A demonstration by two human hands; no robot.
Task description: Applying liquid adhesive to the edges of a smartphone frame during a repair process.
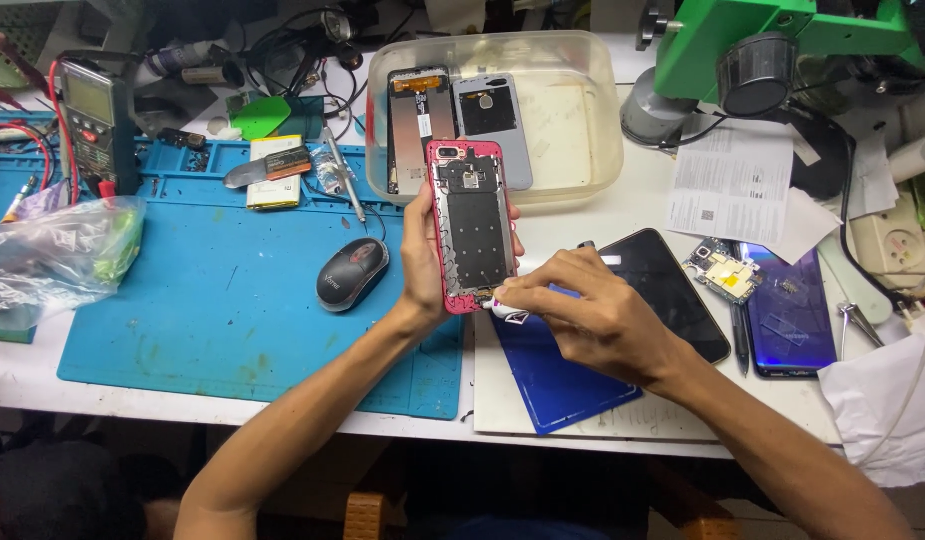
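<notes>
Pink-framed phone point(471, 225), back cover off, dark metal plate & small board parts showing, held upright just above the white board point(502, 400) on the desk. Right hand point(582, 315), nearest, fingers curled tight round a small white tool point(507, 312), tip touching phone's bottom edge. Left hand point(427, 255) wraps phone's left side, thumb & fingers clamped on the frame. Left of phone: grey mouse point(351, 273) on blue mat point(212, 310). Right of phone: black screen panel point(672, 290), purple back cover point(790, 315). Behind phone: clear plastic tub point(582, 130) w/ two more phone shells.
</notes>
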